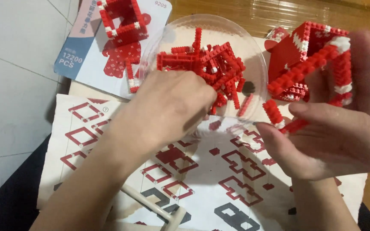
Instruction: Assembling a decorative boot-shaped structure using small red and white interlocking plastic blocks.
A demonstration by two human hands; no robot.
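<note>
Two bare forearms (no sleeves showing).

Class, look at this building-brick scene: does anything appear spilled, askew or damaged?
Nothing stands out. The loose red bricks stay inside the clear bowl, where the left hand reaches; the right hand holds a red brick model.

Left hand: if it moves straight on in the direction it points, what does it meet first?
Probably the pile of loose red bricks in the clear plastic bowl; the left hand already reaches over its rim, though depth is unclear.
</note>
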